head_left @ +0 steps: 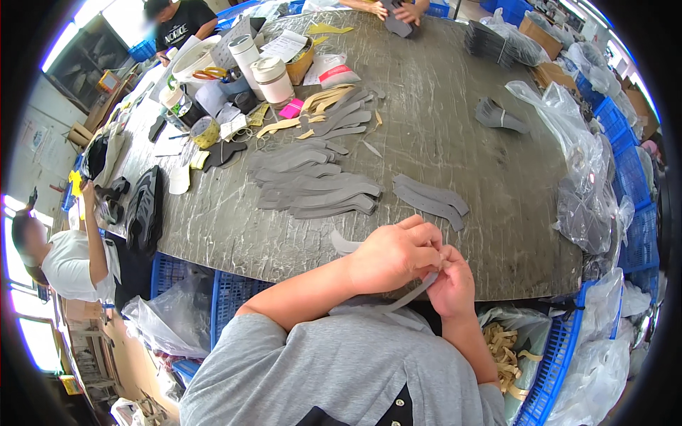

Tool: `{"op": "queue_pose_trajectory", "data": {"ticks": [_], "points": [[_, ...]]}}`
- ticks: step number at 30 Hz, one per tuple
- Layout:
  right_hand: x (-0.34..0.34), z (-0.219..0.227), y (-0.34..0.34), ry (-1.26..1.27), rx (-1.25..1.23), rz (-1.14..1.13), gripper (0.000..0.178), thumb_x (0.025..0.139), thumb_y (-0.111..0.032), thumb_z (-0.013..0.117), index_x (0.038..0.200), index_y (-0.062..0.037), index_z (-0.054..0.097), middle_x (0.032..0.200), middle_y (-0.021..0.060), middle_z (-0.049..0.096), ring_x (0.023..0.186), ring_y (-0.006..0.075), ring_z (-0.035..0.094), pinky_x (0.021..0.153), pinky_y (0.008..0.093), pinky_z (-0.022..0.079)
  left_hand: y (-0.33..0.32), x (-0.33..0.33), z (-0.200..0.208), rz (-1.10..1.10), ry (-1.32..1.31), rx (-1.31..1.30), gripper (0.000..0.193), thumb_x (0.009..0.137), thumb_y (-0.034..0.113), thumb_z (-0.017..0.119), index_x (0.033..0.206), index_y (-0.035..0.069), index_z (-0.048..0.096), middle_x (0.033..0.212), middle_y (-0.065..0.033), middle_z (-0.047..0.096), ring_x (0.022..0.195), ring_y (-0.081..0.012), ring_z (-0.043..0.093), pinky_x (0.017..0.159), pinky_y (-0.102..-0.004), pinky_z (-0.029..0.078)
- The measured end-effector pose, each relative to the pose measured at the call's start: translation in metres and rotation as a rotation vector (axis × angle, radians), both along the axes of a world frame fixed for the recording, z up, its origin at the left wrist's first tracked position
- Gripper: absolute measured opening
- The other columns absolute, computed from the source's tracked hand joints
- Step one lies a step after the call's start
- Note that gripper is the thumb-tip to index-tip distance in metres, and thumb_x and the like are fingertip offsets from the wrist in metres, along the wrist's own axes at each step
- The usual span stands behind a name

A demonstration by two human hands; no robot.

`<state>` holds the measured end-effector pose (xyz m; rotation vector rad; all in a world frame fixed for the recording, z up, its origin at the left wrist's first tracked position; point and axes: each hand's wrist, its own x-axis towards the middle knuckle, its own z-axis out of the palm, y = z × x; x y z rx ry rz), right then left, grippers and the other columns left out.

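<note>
My left hand [400, 253] and my right hand [453, 286] meet at the table's near edge, fingers pinched together. Between them is a thin, curved grey strip [410, 295], its lower end hanging toward my shirt. Another grey piece [343, 243] sticks out on the far side of my left wrist; I cannot tell if it belongs to the same strip. Just beyond my hands lies a small stack of curved grey pieces [430, 201], some with small holes. Left of it, a larger pile of similar grey pieces [312, 186] is spread in overlapping layers.
Beige and grey strips [334, 113] lie farther back, beside white jars [272, 79] and tools. A tied grey bundle [501, 116] is at right, near plastic bags [561, 135] and blue crates [643, 238]. Beige scraps [503, 355] fill a bag below. Co-workers are at left and far side.
</note>
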<state>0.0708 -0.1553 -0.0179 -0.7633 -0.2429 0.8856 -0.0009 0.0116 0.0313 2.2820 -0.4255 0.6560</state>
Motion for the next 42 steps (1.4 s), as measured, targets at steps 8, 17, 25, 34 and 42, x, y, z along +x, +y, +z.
{"op": "queue_pose_trajectory", "data": {"ticks": [8,17,25,34,42], "points": [[0.067,-0.021,-0.068,0.248,0.220,-0.380,0.009,0.095,-0.016,0.047,0.086,-0.0141,0.047,0.072,-0.0009,0.042,0.060,0.0120,0.041,0.053,0.0237,0.039,0.027,-0.031,-0.005,0.278,0.238,-0.360,0.008,0.076,-0.002,0.075,0.080,0.000,0.067,0.077,-0.0076,0.066,0.069,-0.0170,0.062,0.060,-0.0279,0.048],[0.041,-0.022,-0.085,-0.266,-0.502,-0.099,0.025,0.090,-0.010,0.068,0.110,-0.0112,0.052,0.086,-0.0020,0.055,0.062,0.0040,0.044,0.053,0.0196,0.037,0.041,-0.030,-0.026,0.432,0.729,-0.522,0.007,0.082,0.006,0.073,0.086,0.000,0.071,0.069,-0.0041,0.064,0.065,-0.0078,0.054,0.057,-0.0256,0.044],[0.020,-0.016,-0.065,-1.291,-0.618,-0.394,0.028,0.067,0.012,0.069,0.087,-0.0065,0.064,0.085,0.0081,0.066,0.076,0.0210,0.064,0.064,0.0317,0.052,0.042,-0.033,-0.040,0.149,0.132,-0.117,0.016,0.069,-0.005,0.073,0.081,0.005,0.071,0.085,-0.0054,0.067,0.070,-0.0180,0.062,0.059,-0.0285,0.050],[0.017,-0.031,-0.078,-1.536,-0.570,-0.407,0.025,0.065,0.006,0.071,0.084,-0.0094,0.065,0.083,0.0019,0.067,0.076,0.0246,0.062,0.063,0.0338,0.052,0.040,-0.047,-0.044,0.060,0.092,0.250,0.023,0.059,0.001,0.070,0.080,0.009,0.071,0.088,-0.0024,0.066,0.072,-0.0203,0.063,0.053,-0.0309,0.052],[0.018,-0.024,-0.079,-1.393,-0.934,-0.126,0.009,0.080,-0.012,0.070,0.086,-0.0062,0.067,0.082,0.0071,0.065,0.080,0.0287,0.064,0.070,0.0386,0.052,0.041,-0.042,-0.064,-0.013,0.172,0.528,0.009,0.067,0.012,0.064,0.075,0.010,0.063,0.106,0.0036,0.065,0.083,-0.0167,0.059,0.054,-0.0294,0.054]]}}
